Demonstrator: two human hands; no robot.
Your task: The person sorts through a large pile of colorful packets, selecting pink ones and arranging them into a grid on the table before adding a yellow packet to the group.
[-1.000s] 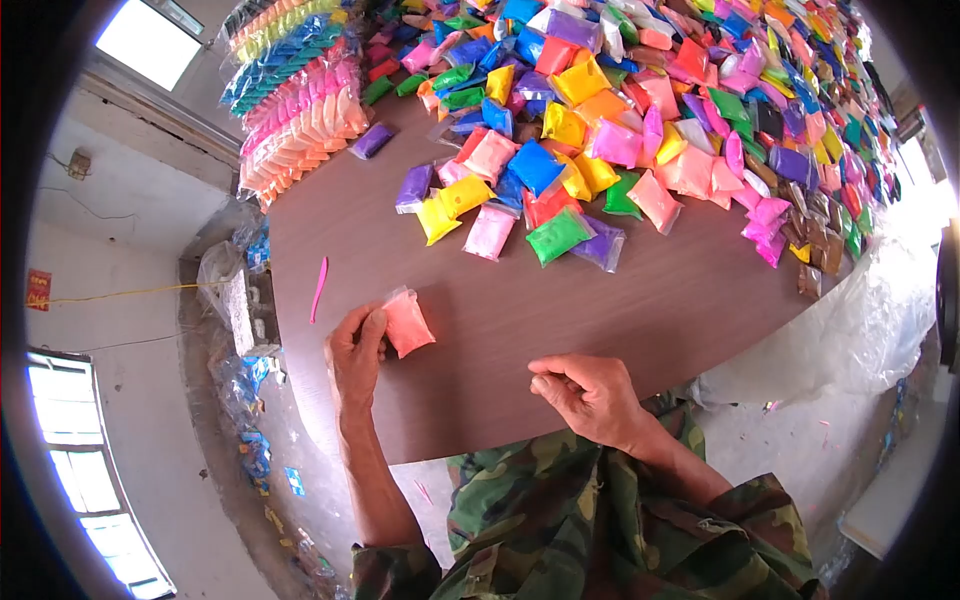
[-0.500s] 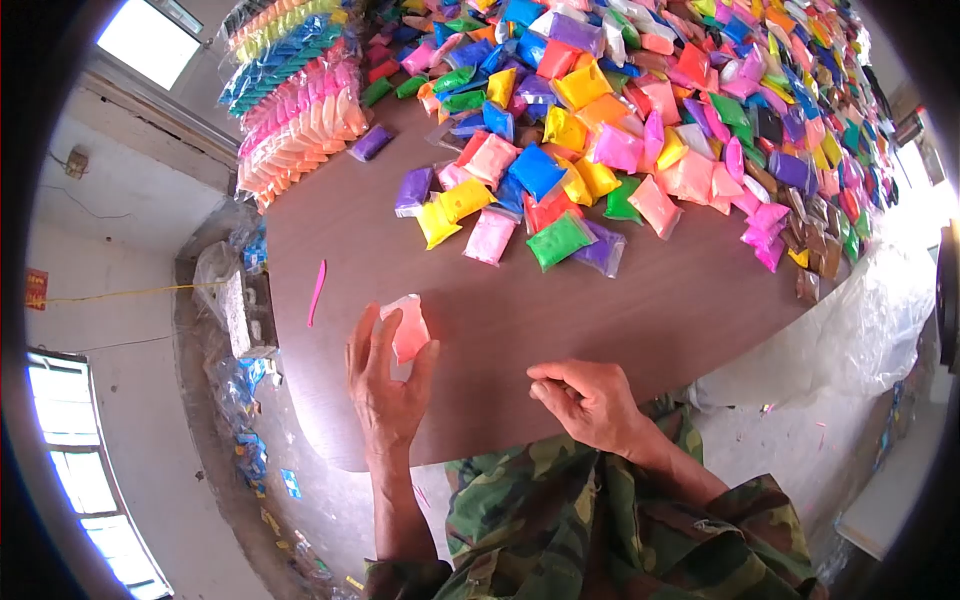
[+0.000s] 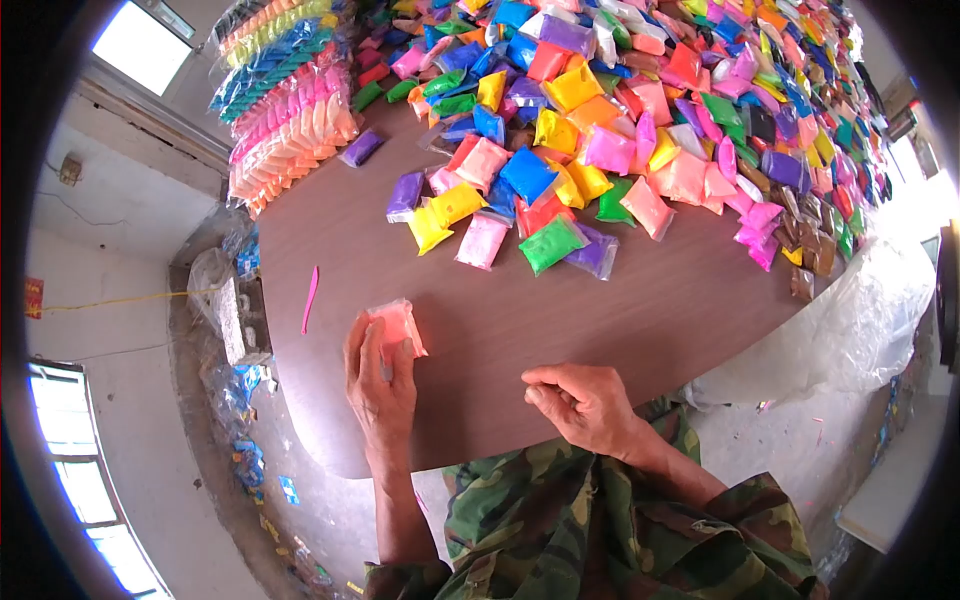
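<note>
A salmon-pink packet (image 3: 398,326) in clear wrapping is by the near left part of the table. My left hand (image 3: 382,395) has its fingers and thumb closed around the packet's near left side, hiding part of it. Over the table's front edge, to the right, my right hand (image 3: 585,405) is curled with the thumb against the index finger. Whatever its fingers may hold is hidden. Left of my left hand lies a thin pink plastic stick (image 3: 310,300).
A big heap of coloured packets (image 3: 600,130) covers the far side of the brown table (image 3: 480,320). Stacked bundles of packets (image 3: 290,120) stand at the far left, with a purple packet (image 3: 361,149) beside them. A clear plastic sheet (image 3: 830,320) hangs at the right edge.
My left hand has shifted slightly left, its fingers drawing closer together at the pink packet, which has turned and moved a little. My right hand stays almost where it was.
</note>
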